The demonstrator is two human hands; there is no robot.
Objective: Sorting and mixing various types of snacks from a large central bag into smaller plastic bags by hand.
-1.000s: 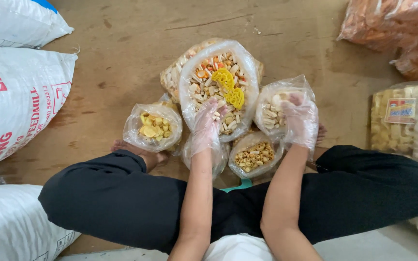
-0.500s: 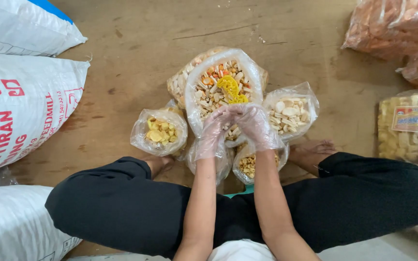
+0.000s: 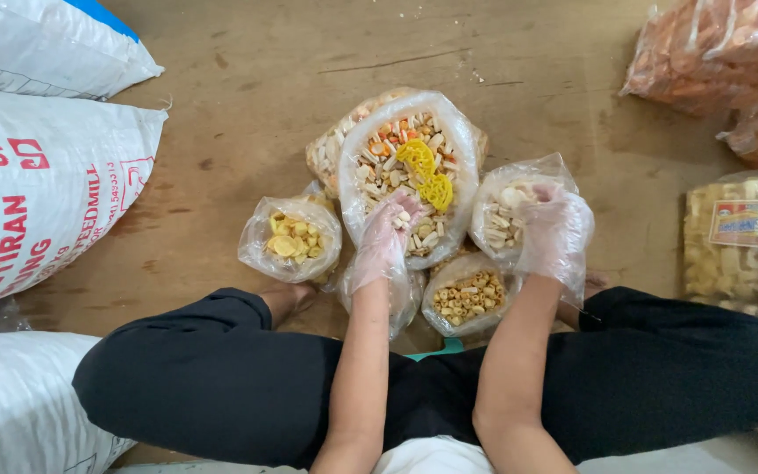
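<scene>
Snacks are pinched by the gloved left hand [image 3: 385, 239] over the big mixed bag [image 3: 404, 175]; the right hand [image 3: 553, 230] is curled inside the pale-snack bag [image 3: 519, 204]. Pieces could be spilled onto the floor [image 3: 221, 132] if that loose plastic collapses.

A: And the hands split! Half a second ago both plastic-gloved hands met over the near rim of the big clear bag of mixed crackers [image 3: 401, 180].

B: Right, now the right hand [image 3: 554, 230] has swung out to the smaller clear bag of pale crackers [image 3: 511, 211], back where it sat a second ago.

A: And the left hand [image 3: 385, 239]?

B: It has pushed forward, fingertips down among the mixed pieces just below the yellow lattice crackers [image 3: 425, 174].
</scene>
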